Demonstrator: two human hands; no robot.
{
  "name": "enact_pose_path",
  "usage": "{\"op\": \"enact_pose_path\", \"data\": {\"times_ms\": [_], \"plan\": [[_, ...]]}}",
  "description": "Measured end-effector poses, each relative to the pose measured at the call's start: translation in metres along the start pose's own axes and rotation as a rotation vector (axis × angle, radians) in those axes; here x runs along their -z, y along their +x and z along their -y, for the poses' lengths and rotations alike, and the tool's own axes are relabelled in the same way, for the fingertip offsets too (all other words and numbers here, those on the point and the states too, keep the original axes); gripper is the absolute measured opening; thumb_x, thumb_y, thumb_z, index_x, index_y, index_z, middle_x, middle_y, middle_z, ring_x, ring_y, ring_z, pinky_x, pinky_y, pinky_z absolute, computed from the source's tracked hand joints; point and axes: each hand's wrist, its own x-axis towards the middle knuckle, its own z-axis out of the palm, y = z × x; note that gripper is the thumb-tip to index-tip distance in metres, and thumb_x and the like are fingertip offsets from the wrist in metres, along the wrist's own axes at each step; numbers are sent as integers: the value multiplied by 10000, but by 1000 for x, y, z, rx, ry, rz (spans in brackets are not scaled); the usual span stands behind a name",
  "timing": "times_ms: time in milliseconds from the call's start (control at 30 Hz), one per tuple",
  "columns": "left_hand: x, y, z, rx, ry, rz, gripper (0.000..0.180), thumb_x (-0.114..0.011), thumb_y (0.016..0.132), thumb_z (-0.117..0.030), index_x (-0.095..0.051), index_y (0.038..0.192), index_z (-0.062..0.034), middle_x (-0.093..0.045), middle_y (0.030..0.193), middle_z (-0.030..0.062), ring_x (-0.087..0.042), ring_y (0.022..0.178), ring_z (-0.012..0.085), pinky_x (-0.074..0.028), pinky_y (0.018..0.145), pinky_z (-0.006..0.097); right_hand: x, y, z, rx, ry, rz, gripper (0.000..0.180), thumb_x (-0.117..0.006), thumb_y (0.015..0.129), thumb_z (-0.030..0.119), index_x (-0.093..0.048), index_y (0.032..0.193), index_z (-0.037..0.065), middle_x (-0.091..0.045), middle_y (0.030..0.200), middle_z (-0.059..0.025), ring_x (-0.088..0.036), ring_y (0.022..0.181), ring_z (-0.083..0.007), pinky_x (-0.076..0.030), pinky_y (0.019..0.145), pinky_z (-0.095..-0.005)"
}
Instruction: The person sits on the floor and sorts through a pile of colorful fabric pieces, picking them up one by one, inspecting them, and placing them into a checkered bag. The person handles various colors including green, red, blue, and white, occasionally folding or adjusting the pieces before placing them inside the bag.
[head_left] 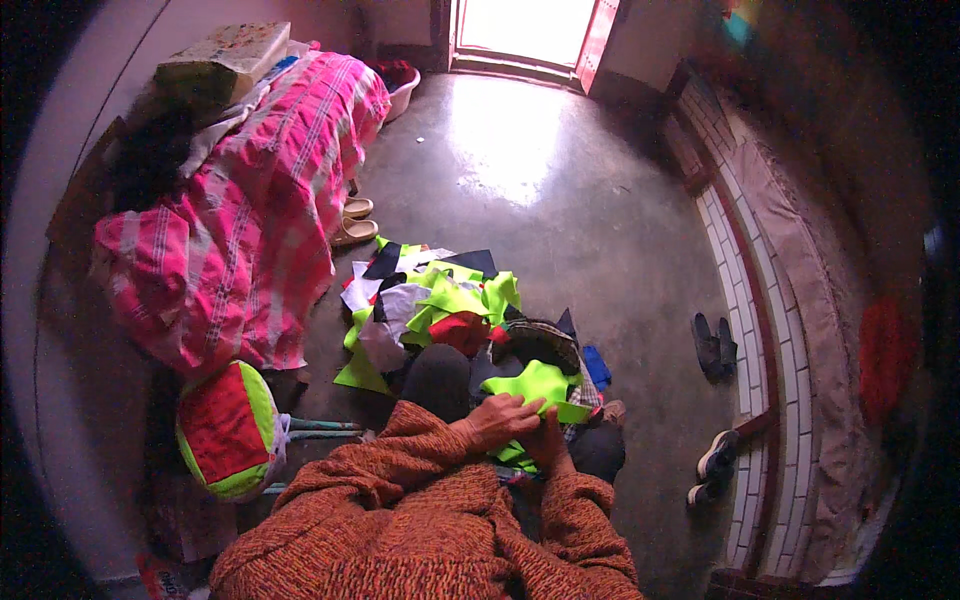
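Observation:
A neon yellow-green fabric piece (536, 384) is held up over my lap. My left hand (498, 421) pinches its near edge, fingers closed and pointing right. Close beside it, my right hand (544, 446) grips the same edge from below, its fingers partly hidden. Just beyond the fabric, between my knees, is a dark bundle with a checked rim (540, 338). A heap of fabric scraps (440, 296) in neon green, white, black and red lies on the floor ahead. A blue scrap (597, 367) lies to the right of the bundle.
At left stands furniture under a pink checked cloth (250, 200), a box (222, 62) on top. Beige slippers (355, 225) lie beside it. A red and green stuffed cube (228, 430) is near my left elbow. Dark slippers (714, 347) and shoes (716, 460) line the tiled ledge (745, 300).

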Motion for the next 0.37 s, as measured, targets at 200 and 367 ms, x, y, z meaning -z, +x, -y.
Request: {"op": "enact_pose_path", "data": {"times_ms": [200, 367], "plan": [[1, -10, -4, -60, 43, 170, 209, -511, 725, -162, -504, 930, -120, -493, 1140, 65, -517, 865, 199, -421, 705, 325, -4, 7, 1, 121, 66, -164, 207, -588, 820, 170, -521, 998, 89, -562, 908, -49, -561, 823, -180, -466, 712, -317], [-6, -13, -5, -172, -90, 152, 264, -544, 704, -168, -509, 963, -139, -486, 1130, 82, -496, 917, 212, -400, 749, 362, -5, 12, 12, 195, -101, -363, 275, -621, 783, 139, -542, 1033, 56, -596, 936, -48, -593, 834, -199, -494, 732, -321]]}}
